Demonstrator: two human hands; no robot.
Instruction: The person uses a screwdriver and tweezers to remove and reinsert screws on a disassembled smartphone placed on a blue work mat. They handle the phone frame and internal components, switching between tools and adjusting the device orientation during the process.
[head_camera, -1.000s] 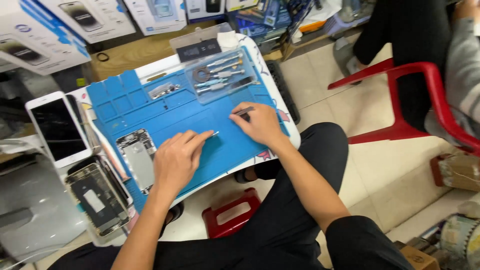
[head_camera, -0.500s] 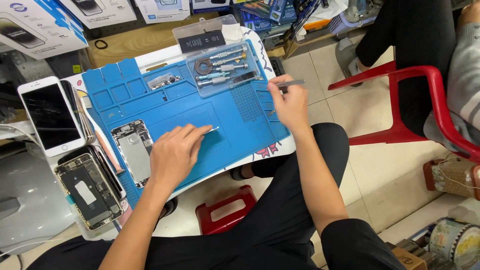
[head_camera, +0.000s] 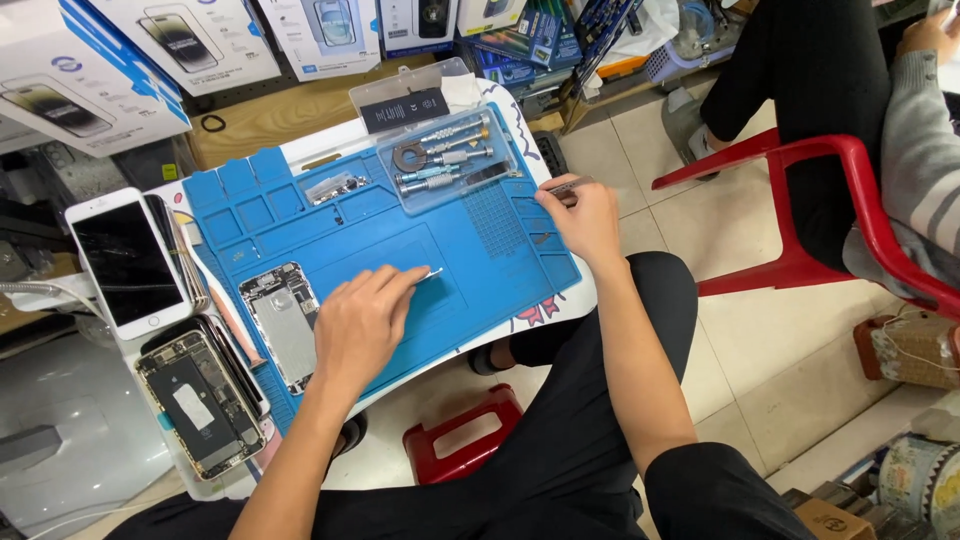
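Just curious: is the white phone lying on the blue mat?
No, the white phone lies left of the blue mat, clear of its edge.
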